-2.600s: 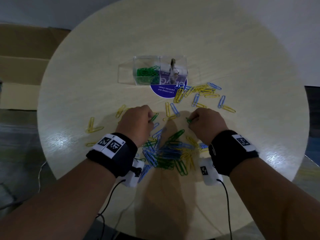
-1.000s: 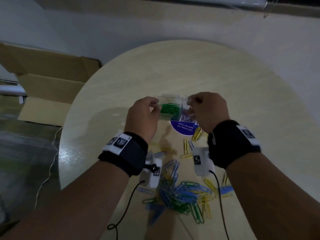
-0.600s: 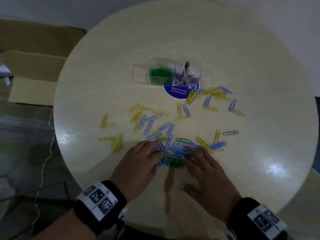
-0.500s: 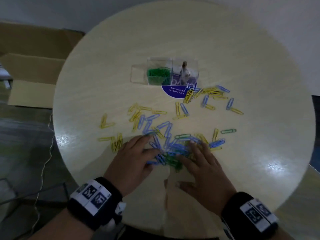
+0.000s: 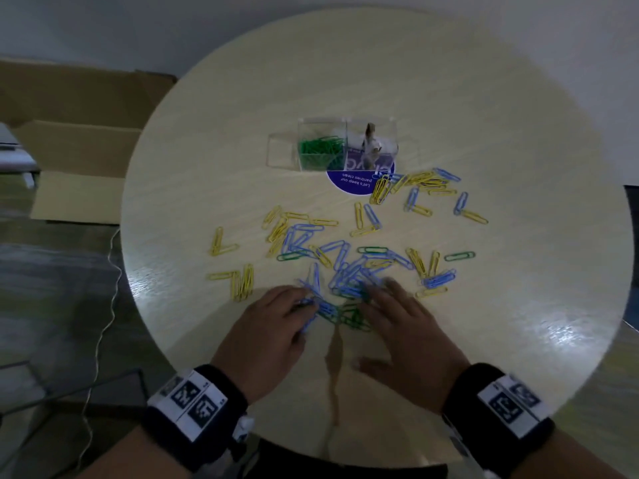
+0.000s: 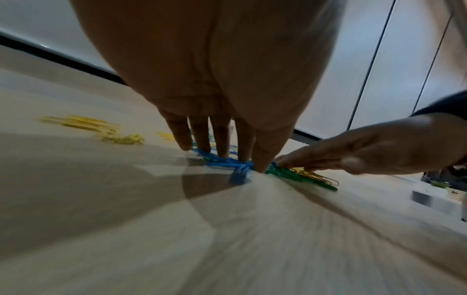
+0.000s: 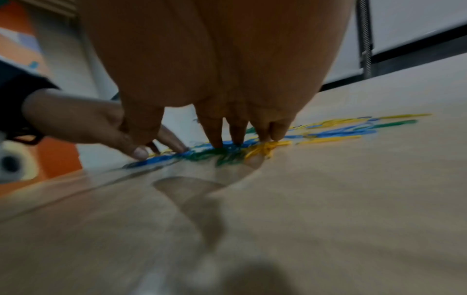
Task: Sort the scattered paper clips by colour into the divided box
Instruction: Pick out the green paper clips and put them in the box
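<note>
Blue, yellow and green paper clips (image 5: 349, 267) lie scattered over the near half of the round table (image 5: 484, 98). The clear divided box (image 5: 332, 146) stands farther back, with green clips (image 5: 320, 150) in its middle compartment. My left hand (image 5: 304, 307) lies on the near pile, and its straight fingers (image 6: 222, 147) press on blue clips (image 6: 222, 162). My right hand (image 5: 377, 293) lies flat beside it, with its fingertips (image 7: 217, 139) on blue and green clips (image 7: 222, 153). Neither hand holds a clip.
A round blue sticker (image 5: 359, 181) lies under the box's right end. A small pale object (image 5: 371, 143) stands in the right compartment, and the left compartment (image 5: 281, 152) looks empty. Cardboard boxes (image 5: 69, 133) stand on the floor to the left. The table's near edge is close to my wrists.
Both hands came back from the box to the near pile and went flat on it. In the last half second the pile spread out a little under the fingers.
</note>
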Demonstrator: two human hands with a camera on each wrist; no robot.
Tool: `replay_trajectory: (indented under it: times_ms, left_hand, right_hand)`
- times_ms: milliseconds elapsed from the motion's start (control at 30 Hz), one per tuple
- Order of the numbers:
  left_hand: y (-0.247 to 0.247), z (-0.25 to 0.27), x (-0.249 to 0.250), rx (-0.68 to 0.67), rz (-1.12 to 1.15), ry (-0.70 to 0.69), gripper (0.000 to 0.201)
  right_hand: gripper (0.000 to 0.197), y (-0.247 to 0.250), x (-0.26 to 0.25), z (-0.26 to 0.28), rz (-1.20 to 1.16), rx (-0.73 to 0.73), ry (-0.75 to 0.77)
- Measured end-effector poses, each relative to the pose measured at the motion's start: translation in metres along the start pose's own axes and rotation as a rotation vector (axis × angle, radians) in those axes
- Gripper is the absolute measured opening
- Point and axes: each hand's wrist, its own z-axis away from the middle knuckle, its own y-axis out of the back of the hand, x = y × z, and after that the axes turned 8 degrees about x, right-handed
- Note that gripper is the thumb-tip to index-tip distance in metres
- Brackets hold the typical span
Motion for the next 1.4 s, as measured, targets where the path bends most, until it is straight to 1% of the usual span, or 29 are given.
replay_trajectory:
  times_ms: [67,133,233,300,333,367,400,467,533,600,700,767,800,867,933,967,1033,1067,1100,1133,1167,1233,1400]
  left_hand:
    - [0.003,0.005,-0.003,0.052,0.046,0.021,0.03]
    - [0.008,-0.001,-0.009,0.149,0.074,0.043,0.022]
    - [0.013,-0.028,-0.023,0.246,0.001,0.107,0.022]
    - [0.015,-0.047,-0.033,0.259,-0.046,0.145,0.026]
    - [0.015,-0.055,-0.037,0.24,-0.071,0.154,0.024]
    - [0.015,-0.059,-0.039,0.211,-0.093,0.163,0.02]
    - [0.014,-0.062,-0.041,0.186,-0.109,0.176,0.014]
    - [0.014,-0.065,-0.043,0.147,-0.102,0.219,0.003]
    - [0.013,-0.066,-0.045,0.111,-0.051,0.263,0.006]
    - [0.012,-0.066,-0.048,0.091,0.013,0.33,0.008]
    - [0.013,-0.067,-0.052,0.054,0.074,0.414,0.009]
    - [0.015,-0.068,-0.05,0.024,0.109,0.425,0.008]
    - [0.016,-0.067,-0.049,0.019,0.099,0.413,0.007]
    - [0.018,-0.064,-0.043,0.043,0.026,0.342,0.006]
    - [0.019,-0.058,-0.028,0.077,0.045,0.206,0.006]
    - [0.018,-0.055,-0.019,0.068,0.099,0.118,0.008]
    - [0.012,-0.051,-0.001,-0.005,0.196,-0.042,0.01]
    - [0.008,-0.05,0.005,-0.045,0.204,-0.098,0.01]
    - [0.003,-0.05,0.007,-0.075,0.189,-0.122,0.01]
    - [-0.001,-0.052,0.005,-0.087,0.167,-0.115,0.009]
    - [-0.004,-0.055,0.001,-0.08,0.158,-0.078,0.009]
    - [-0.005,-0.062,-0.007,-0.052,0.21,0.02,0.011]
    - [0.004,-0.082,-0.02,0.035,0.389,0.264,0.017]
  right_hand:
    - [0.077,-0.007,-0.009,0.009,0.018,-0.056,0.023]
    - [0.068,-0.004,-0.011,0.012,-0.023,-0.001,0.014]
    - [0.045,0.004,0.001,-0.009,-0.114,0.217,-0.028]
    - [0.028,0.011,0.015,-0.034,-0.147,0.381,-0.057]
    - [0.024,0.017,0.021,-0.048,-0.15,0.427,-0.094]
    - [0.022,0.022,0.027,-0.062,-0.152,0.431,-0.148]
    - [0.022,0.027,0.032,-0.075,-0.154,0.397,-0.205]
    - [0.021,0.031,0.039,-0.097,-0.123,0.265,-0.284]
    - [0.02,0.03,0.043,-0.11,-0.085,0.146,-0.316]
    - [0.016,0.028,0.044,-0.117,-0.087,0.08,-0.343]
    - [0.01,0.025,0.042,-0.122,-0.063,0.017,-0.344]
    - [0.013,0.025,0.041,-0.12,-0.047,0.029,-0.331]
    - [0.013,0.027,0.04,-0.118,-0.059,0.076,-0.321]
    - [0.007,0.033,0.034,-0.108,-0.139,0.216,-0.303]
    - [0.002,0.042,0.027,-0.088,-0.234,0.312,-0.268]
    - [0.002,0.045,0.022,-0.073,-0.279,0.318,-0.242]
    - [0.006,0.043,0.012,-0.041,-0.321,0.256,-0.178]
    - [0.011,0.038,0.008,-0.026,-0.303,0.207,-0.145]
    - [0.014,0.031,0.005,-0.013,-0.261,0.162,-0.114]
    - [0.016,0.023,0.003,-0.004,-0.207,0.132,-0.095]
    - [0.019,0.016,0.003,0.001,-0.152,0.117,-0.088]
    - [0.025,0.008,0.005,0.002,-0.089,0.133,-0.096]
    - [0.015,0.003,0.019,-0.027,-0.156,0.234,-0.179]
